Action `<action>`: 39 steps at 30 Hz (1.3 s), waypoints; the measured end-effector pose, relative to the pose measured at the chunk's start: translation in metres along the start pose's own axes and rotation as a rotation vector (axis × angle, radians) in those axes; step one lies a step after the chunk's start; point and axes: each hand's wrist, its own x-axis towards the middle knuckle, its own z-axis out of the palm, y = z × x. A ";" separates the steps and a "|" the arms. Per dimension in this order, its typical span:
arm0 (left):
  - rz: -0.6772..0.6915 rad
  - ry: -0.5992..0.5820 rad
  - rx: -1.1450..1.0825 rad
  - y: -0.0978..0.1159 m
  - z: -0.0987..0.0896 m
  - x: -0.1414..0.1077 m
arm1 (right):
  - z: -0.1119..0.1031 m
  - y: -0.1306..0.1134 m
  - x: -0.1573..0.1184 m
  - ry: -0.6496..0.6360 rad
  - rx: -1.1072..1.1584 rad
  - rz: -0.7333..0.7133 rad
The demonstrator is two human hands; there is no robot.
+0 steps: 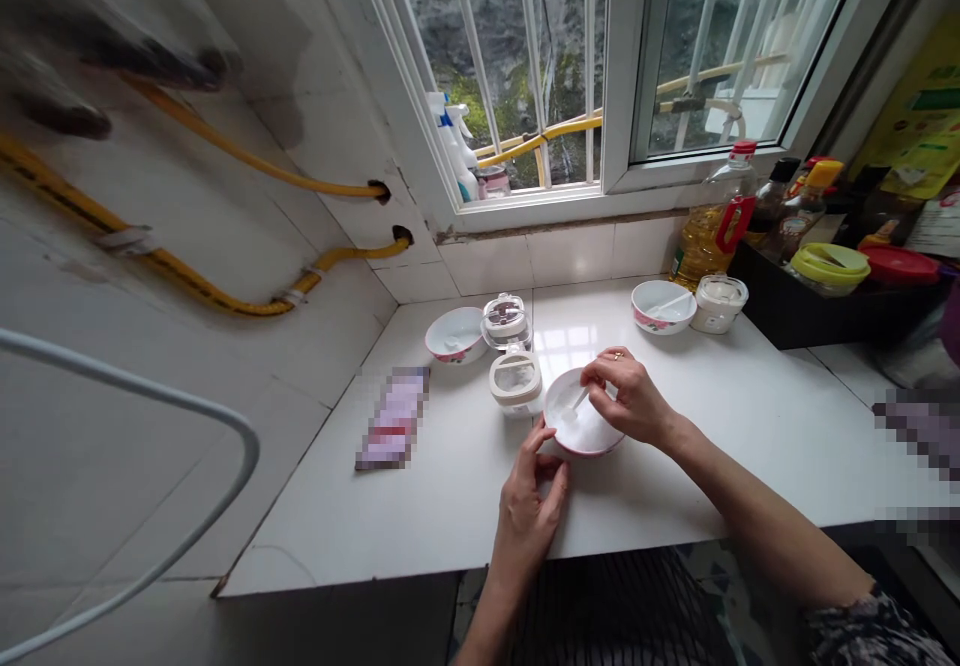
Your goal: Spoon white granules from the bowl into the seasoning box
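Right hand pinched a white spoon, slanting leftward down into the bowl; left hand, half-open, touched its near-left rim.

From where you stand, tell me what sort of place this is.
Probably a kitchen, judging by the red-capped bottle of golden liquid, the black bin of smaller bottles and the bowls on the white counter.

- Right hand: wears one gold-coloured ring.
- Right sleeve: about elbow-length, dark, pale mottled print.
- Left hand: bare.
- Garment, lower edge: dark, fine lines; stripes or pleats unclear.
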 end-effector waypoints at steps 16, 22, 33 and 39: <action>-0.028 -0.023 -0.006 -0.001 0.000 -0.001 | -0.003 0.010 0.009 0.085 0.532 0.635; -0.028 -0.018 -0.012 -0.001 0.001 0.000 | -0.002 0.011 0.010 0.096 0.582 0.666; -0.056 -0.006 -0.040 0.000 0.002 0.000 | -0.003 0.007 0.013 0.127 0.639 0.678; -0.037 0.029 -0.056 0.001 0.006 -0.001 | 0.014 -0.005 0.016 0.158 0.581 0.479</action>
